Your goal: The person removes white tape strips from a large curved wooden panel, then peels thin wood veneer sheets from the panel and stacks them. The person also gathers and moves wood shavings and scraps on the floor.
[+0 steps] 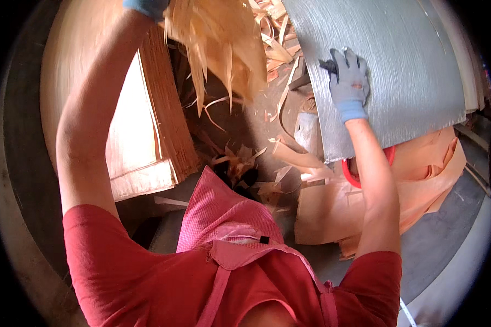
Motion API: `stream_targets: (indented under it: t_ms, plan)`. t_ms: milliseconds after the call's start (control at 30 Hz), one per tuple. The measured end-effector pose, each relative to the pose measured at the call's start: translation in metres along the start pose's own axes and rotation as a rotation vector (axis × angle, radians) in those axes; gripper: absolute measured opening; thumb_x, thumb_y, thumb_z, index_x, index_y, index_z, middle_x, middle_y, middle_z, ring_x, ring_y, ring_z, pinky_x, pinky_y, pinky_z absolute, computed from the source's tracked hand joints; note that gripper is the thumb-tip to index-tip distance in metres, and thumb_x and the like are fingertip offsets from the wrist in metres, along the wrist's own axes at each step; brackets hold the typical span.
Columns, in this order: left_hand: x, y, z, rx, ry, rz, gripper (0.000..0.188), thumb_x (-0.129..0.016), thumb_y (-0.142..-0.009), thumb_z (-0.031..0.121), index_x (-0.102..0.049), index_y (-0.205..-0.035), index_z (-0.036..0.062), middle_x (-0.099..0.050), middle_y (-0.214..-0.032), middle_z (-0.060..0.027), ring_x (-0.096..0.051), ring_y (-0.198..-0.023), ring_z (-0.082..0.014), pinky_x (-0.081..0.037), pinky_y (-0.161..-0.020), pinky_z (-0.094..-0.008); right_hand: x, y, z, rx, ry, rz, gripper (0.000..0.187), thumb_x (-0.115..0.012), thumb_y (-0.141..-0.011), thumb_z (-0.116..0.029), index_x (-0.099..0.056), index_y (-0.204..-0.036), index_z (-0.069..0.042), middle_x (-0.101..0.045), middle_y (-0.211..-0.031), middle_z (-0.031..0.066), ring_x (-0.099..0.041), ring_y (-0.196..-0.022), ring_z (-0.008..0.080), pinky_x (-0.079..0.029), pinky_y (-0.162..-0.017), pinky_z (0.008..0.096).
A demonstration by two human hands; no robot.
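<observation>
**Veneer strips in raised left hand; grey sheet under right hand**

Veneer strips (218, 43): a pale, ragged bundle held high at the top centre of the view, blurred. Loose ends hang down and fan out, so the long axis runs roughly top to bottom, tips pointing toward the floor (245, 125).

Left hand (147, 6): blue glove, mostly cut off by the upper edge. Arm raised, elbow bent, forearm rising steeply toward the bundle's top. It holds the bundle there; fingers out of sight, so cannot tell how they close.

Right hand (349, 82): grey glove, arm stretched forward and up. Palm lies flat against the grey sheet (398, 71), fingers (353, 61) slightly spread and pressed on its surface near the left edge, thumb toward that edge. Not pinching anything that shows.

Grey sheet: large, dull, finely streaked panel, upper right, its long edges slanting from upper left to lower right.

Surroundings: stacked veneer sheets (147, 136) at left; crumpled orange-tan veneer pieces (420, 174) beneath the grey sheet; a red ring (352, 174) partly hidden behind the right forearm; scraps littering the floor.
</observation>
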State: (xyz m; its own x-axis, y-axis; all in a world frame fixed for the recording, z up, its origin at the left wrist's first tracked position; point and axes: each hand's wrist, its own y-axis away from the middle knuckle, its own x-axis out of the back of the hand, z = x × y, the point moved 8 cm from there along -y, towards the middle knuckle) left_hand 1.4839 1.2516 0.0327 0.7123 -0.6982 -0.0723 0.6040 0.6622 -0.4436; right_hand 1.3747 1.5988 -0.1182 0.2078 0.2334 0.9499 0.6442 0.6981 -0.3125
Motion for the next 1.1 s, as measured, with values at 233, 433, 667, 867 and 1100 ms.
stream_targets:
  t_ms: [233, 433, 667, 867, 1100]
  plan:
    - [0.023, -0.098, -0.014, -0.119, -0.144, 0.075, 0.024, -0.071, -0.082, 0.022, -0.067, -0.098, 0.0035, -0.065, -0.083, 0.0, -0.055, -0.069, -0.0096, -0.045, -0.062, -0.0263, 0.008, -0.002, -0.008, -0.079, -0.037, -0.103, 0.044, -0.062, -0.078, -0.012, -0.059, -0.121, -0.02, -0.048, -0.132, 0.0124, -0.045, -0.117, 0.0355, -0.045, -0.095, 0.0433]
    - [0.095, -0.147, -0.114, 0.166, -0.21, 0.243, 0.03, -0.069, -0.082, 0.034, -0.067, -0.095, 0.0069, -0.061, -0.068, -0.0056, -0.052, -0.059, -0.0129, -0.042, -0.054, -0.0294, 0.011, -0.01, -0.013, -0.07, -0.107, -0.104, 0.045, -0.061, -0.078, -0.007, -0.059, -0.122, -0.016, -0.049, -0.131, 0.014, -0.043, -0.118, 0.0382, -0.041, -0.097, 0.0452]
    - [0.106, -0.132, -0.206, 0.347, -0.101, 0.181, 0.032, -0.069, -0.084, 0.021, -0.065, -0.108, 0.0017, -0.065, -0.091, -0.0002, -0.056, -0.079, -0.0106, -0.045, -0.071, -0.0265, 0.007, -0.015, -0.004, -0.111, -0.034, -0.156, 0.043, -0.06, -0.079, -0.008, -0.059, -0.122, -0.014, -0.048, -0.132, 0.0152, -0.043, -0.118, 0.0402, -0.038, -0.098, 0.0464]
    - [0.107, -0.151, -0.336, 0.544, -0.167, 0.128, 0.032, -0.07, -0.082, 0.022, -0.065, -0.107, 0.0027, -0.065, -0.092, -0.001, -0.057, -0.08, -0.0115, -0.045, -0.073, -0.0265, 0.006, -0.037, 0.013, -0.208, -0.203, -0.192, 0.04, -0.059, -0.078, -0.007, -0.059, -0.118, -0.005, -0.051, -0.126, 0.0198, -0.045, -0.116, 0.0394, -0.038, -0.098, 0.0461]
    - [0.092, -0.182, -0.478, 0.85, -0.57, -0.275, 0.079, -0.082, -0.064, 0.046, -0.056, -0.119, -0.0027, -0.064, -0.113, -0.0168, -0.06, -0.105, -0.0268, -0.045, -0.09, -0.0353, -0.024, -0.269, 0.018, -0.238, -0.392, -0.011, 0.036, -0.056, -0.088, -0.011, -0.055, -0.123, -0.003, -0.058, -0.11, 0.0207, -0.059, -0.098, 0.0371, -0.047, -0.086, 0.0439]
